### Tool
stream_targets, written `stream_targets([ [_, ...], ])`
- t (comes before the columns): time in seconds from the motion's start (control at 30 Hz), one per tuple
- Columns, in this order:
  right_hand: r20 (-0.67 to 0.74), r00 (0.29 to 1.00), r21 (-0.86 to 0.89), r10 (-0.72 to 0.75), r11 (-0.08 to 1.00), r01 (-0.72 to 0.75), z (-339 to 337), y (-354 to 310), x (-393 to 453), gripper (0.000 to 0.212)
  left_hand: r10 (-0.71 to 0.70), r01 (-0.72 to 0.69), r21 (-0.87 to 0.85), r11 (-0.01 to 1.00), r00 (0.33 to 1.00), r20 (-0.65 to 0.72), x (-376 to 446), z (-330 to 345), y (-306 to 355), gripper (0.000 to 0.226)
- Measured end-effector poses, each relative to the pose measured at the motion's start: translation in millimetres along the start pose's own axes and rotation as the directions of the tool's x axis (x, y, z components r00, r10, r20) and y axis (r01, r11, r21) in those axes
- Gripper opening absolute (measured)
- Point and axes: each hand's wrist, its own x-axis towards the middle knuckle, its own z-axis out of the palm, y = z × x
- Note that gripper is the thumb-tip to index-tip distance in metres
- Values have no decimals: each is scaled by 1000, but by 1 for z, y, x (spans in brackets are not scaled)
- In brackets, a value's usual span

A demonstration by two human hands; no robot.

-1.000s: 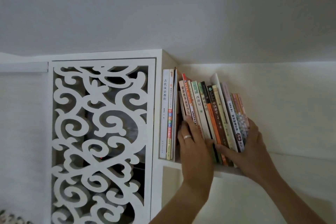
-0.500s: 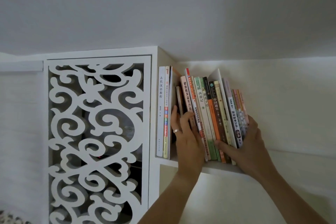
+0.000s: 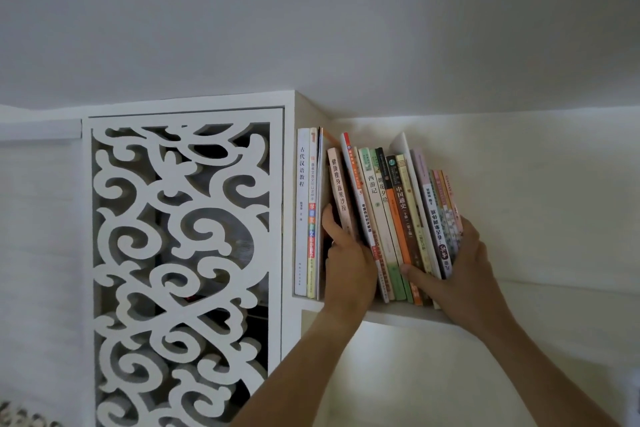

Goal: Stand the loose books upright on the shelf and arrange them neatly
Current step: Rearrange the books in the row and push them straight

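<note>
books [image 3: 388, 218] lean less now; left hand [image 3: 349, 263] and right hand [image 3: 464, 274] grasp them.

— How is the scene lit?
— Dimly and softly; a grey cast is seen on the ceiling [image 3: 311, 17], with shadow gathered toward 9 o'clock.
— Is anything blurred or bent?
— Straight lines are bowed at the edges; fine detail is softened throughout.
</note>
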Motion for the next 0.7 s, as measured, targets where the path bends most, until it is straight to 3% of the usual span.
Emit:
stream_targets([
  [0.1, 29, 1000, 0, 10, 1000, -10, -2, -2, 0, 129, 37, -28, 72, 997, 991, -132, -14, -12, 16, 54],
  [0.17, 43, 999, -28, 19, 999, -18, -1, -3, -1, 130, 99, -72, 122, 990, 966, -237, -25, -15, 23, 60],
  [0.37, 85, 995, -50, 46, 998, -42, -4, -6, -1, 132, 28, -35, -47, 998, 989, -146, -27, -16, 35, 68],
  [0.5, 81, 994, -45, 79, 996, -75, -3, -8, -2, 135, 41, -40, 10, 999, 967, -253, -50, -42, 49, 63],
  [0.7, 36, 990, -181, 137, 975, -128, 2, -3, 0, 135, 225, -228, 38, 973, 893, -389, -73, -84, 91, 62],
])
